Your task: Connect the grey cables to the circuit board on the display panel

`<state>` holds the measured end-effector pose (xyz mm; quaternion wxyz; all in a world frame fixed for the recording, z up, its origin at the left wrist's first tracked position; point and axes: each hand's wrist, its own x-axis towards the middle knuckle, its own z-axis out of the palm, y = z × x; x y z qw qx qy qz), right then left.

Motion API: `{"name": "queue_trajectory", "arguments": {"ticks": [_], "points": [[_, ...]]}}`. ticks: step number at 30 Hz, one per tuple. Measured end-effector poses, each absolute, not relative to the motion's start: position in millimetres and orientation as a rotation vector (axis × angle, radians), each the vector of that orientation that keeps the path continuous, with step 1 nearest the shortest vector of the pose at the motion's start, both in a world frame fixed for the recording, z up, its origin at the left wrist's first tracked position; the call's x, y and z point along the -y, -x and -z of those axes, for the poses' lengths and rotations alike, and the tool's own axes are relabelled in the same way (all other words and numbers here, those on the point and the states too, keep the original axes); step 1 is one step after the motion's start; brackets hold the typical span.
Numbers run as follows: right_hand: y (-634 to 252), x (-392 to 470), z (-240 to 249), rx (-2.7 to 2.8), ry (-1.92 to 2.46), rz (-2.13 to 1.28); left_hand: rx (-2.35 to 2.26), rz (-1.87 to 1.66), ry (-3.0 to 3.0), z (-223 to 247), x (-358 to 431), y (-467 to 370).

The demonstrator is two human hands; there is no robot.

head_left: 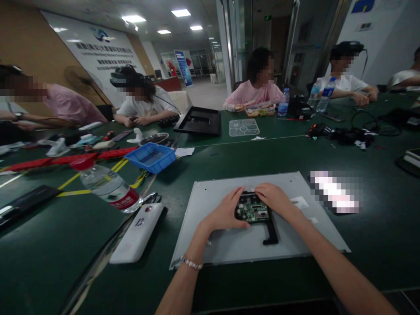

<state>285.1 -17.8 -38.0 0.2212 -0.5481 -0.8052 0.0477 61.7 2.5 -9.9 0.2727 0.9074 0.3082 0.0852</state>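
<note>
A green circuit board [254, 211] sits in a black plastic frame [271, 232] on a flat grey panel [226, 249]. The frame has a bent arm reaching toward the panel's front edge. My left hand [226, 212] grips the board and frame at the left side, its thumb at the lower edge and its fingers at the upper left. My right hand [272, 199] rests at the upper right corner, its fingertips on the frame's top edge. Both hands are curved around the piece.
Left of the panel are a white power bank [138, 234], a water bottle [110, 186] and a blue tray [151, 157]. A lit phone [334, 192] lies to the right. Farther back are a black housing [200, 121], a clear plastic box [243, 127] and several people seated.
</note>
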Motion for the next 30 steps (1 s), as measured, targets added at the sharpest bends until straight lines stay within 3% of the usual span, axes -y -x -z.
{"name": "queue_trajectory", "arguments": {"ticks": [30], "points": [[-279.5,14.6,39.8,2.058,1.557,-0.268,-0.832,-0.233,-2.426,9.9,-1.8,-62.4]]}}
